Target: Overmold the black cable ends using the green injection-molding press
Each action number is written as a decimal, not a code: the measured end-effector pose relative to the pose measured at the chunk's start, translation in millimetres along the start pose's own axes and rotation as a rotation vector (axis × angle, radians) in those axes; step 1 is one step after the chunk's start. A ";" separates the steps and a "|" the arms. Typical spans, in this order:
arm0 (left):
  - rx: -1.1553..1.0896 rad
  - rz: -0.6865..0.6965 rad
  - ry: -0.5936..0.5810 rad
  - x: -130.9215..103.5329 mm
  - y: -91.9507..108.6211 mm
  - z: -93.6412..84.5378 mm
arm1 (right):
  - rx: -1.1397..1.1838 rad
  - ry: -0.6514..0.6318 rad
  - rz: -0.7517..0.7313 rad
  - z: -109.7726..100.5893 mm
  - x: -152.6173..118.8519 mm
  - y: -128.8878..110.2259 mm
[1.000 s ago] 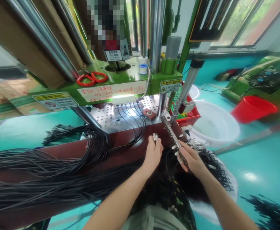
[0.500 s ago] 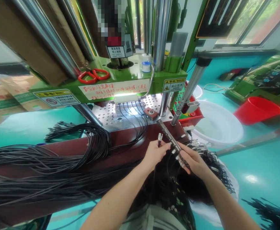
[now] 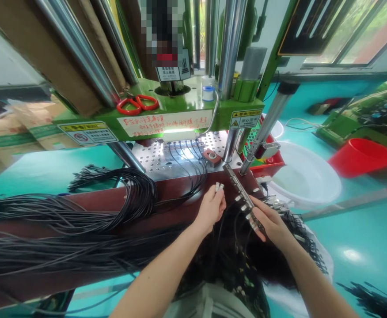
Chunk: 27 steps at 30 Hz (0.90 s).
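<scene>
My left hand [image 3: 211, 208] is closed on cable connectors [image 3: 218, 187], whose silvery metal ends stick up past the fingertips; black cable hangs below. In my right hand [image 3: 269, 221] is a long, narrow metal bar [image 3: 240, 189], tilted with its far end toward the machine. Several small metal connectors [image 3: 244, 207] stick out along the bar's left side, with dark cables running down from them. A gap separates the left hand from the bar. Behind both hands, black cables [image 3: 193, 170] run into the lit plate of the green press [image 3: 187, 112].
Thick black cable bundles [image 3: 81, 221] lie across the brown bench [image 3: 90, 204] on the left. Red-handled scissors [image 3: 137, 105] rest on the press. A reddish block [image 3: 211, 157] sits on the perforated plate [image 3: 150, 154]. Connector ends [image 3: 279, 204] pile up at right, near a white tub [image 3: 306, 176].
My left hand has moved slightly left, away from the bar, and two connector ends now show at its fingertips. The right hand still holds the bar. The view has shifted a little.
</scene>
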<state>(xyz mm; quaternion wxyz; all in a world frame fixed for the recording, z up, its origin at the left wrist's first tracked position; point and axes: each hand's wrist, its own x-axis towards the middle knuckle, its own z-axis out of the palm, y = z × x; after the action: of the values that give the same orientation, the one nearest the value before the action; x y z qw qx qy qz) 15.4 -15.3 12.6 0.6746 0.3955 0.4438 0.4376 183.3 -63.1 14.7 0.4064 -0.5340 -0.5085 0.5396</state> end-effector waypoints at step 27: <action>0.529 0.202 0.038 11.2 12.2 -23.1 | -0.081 -0.134 0.022 -6.7 3.1 -3.6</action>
<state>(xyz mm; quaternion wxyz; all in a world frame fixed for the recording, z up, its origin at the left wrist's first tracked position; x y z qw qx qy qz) -6.8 2.4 14.2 0.4922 0.5919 0.5135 0.3790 189.2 -58.7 18.4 0.3438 -0.5182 -0.5500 0.5574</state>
